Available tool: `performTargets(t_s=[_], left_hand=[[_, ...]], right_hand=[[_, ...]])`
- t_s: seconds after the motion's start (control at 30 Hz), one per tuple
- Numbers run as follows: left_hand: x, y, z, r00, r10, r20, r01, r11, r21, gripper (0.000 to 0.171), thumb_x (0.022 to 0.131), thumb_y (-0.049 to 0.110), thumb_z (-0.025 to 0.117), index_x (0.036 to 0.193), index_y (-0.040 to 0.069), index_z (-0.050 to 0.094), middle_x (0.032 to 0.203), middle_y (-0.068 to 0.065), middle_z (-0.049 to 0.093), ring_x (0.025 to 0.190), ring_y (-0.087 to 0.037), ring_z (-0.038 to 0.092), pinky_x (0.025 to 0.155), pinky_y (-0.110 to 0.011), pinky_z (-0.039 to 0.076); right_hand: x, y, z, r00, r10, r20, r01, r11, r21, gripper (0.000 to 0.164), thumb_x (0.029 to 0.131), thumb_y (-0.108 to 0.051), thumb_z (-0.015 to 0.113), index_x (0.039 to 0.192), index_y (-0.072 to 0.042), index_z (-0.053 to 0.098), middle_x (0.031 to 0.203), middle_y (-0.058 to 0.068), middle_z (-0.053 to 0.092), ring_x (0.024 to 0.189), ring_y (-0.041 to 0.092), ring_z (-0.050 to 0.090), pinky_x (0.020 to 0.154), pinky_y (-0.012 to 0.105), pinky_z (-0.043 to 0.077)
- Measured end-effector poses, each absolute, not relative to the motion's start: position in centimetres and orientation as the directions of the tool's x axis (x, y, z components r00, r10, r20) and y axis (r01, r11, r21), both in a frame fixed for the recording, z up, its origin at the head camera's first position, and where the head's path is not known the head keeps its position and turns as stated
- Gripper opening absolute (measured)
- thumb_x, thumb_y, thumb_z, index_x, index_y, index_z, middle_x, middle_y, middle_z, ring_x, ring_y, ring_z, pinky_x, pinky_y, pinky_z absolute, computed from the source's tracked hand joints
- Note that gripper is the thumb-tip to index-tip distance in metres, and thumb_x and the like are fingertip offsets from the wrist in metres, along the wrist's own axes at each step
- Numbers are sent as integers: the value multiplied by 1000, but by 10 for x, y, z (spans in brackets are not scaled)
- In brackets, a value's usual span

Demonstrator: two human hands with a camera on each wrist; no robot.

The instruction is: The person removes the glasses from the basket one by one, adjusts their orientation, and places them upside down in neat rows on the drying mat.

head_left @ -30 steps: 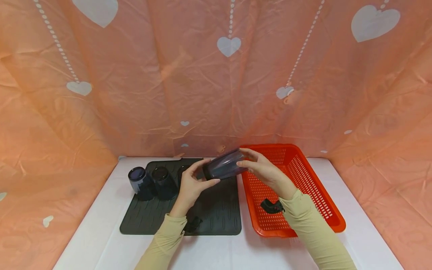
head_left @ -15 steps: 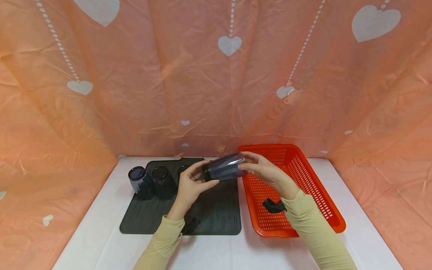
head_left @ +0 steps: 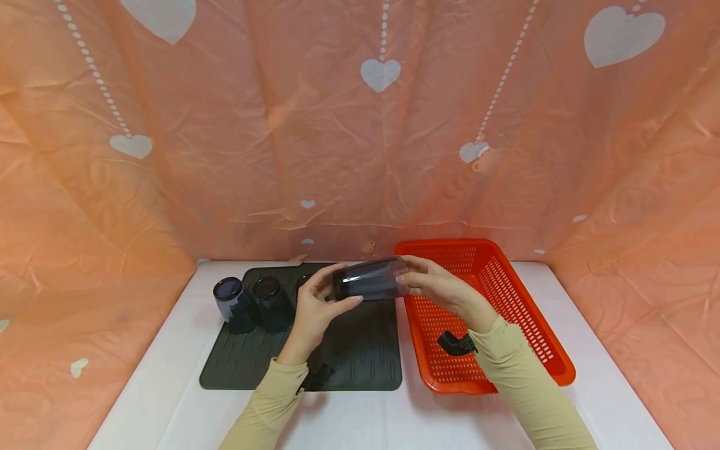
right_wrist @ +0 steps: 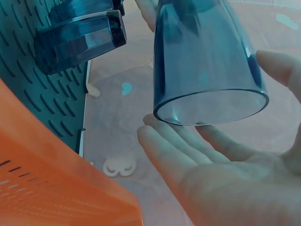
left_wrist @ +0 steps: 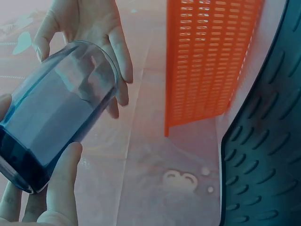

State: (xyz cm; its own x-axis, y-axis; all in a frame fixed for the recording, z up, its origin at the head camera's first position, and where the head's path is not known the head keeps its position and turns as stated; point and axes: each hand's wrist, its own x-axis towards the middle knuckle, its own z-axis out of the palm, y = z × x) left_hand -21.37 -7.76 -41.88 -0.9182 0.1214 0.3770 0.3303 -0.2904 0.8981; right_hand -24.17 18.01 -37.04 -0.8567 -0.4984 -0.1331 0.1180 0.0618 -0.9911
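A dark blue see-through glass lies almost level in the air, above the right part of the black ribbed mat. My left hand grips its thick base end between thumb and fingers. At the open rim end, my right hand holds it, thumb on one side and fingers under the rim. In the left wrist view the right hand shows behind the glass.
Two dark glasses stand upside down at the mat's far left, a third partly hidden behind my left hand. An orange slatted basket sits right of the mat on the white table. Peach heart-print cloth walls the space.
The glass has tipped from slanted to nearly level and shifted slightly left. Both hands moved with it and kept their hold.
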Motion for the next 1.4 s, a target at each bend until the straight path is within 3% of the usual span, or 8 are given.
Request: performTargets(t_s=[0.2,0.53,0.8,1.17,1.4], left_hand=[[-213,-81,-413,-892,129,433,388,-274,880,65,70,-8,81,129,0,56,119,-16,59,98,-27,60,75,-39,56],[-214,-89,-405,-871,140,471,423,-273,864,64,72,-9,78,131,-2,53,124,-16,56,97,-27,60,73,-37,56],[-215,-95,-406,-880,111,461,423,-259,869,64,74,-11,76,132,-1,53,122,-17,55,99,-28,62,75,-39,56],[-216,-99,-408,-902,74,426,402,-222,889,64,73,-9,78,132,5,56,125,-14,53,103,-29,59,76,-37,55],[-218,-100,-409,-909,51,413,395,-205,896,68,72,-10,78,133,7,53,128,-14,52,108,-28,57,76,-34,54]], right_hand=[[-240,179,-368,-841,-525,-132,132,38,-990,76,91,-14,59,151,-2,15,144,21,36,126,33,42,108,51,28],[-236,179,-368,-835,-536,-123,139,12,-990,75,91,-14,60,151,-4,16,152,19,23,127,37,38,102,48,39],[-238,185,-371,-830,-555,-67,113,-50,-992,61,94,-11,55,148,-4,29,145,20,35,126,36,45,105,55,32],[-239,195,-374,-813,-581,-17,81,-85,-993,57,97,-8,46,149,0,24,148,20,34,131,38,39,105,51,33],[-238,199,-373,-831,-556,-28,90,-85,-992,56,98,-8,45,149,0,24,148,23,33,127,32,47,105,51,33]])
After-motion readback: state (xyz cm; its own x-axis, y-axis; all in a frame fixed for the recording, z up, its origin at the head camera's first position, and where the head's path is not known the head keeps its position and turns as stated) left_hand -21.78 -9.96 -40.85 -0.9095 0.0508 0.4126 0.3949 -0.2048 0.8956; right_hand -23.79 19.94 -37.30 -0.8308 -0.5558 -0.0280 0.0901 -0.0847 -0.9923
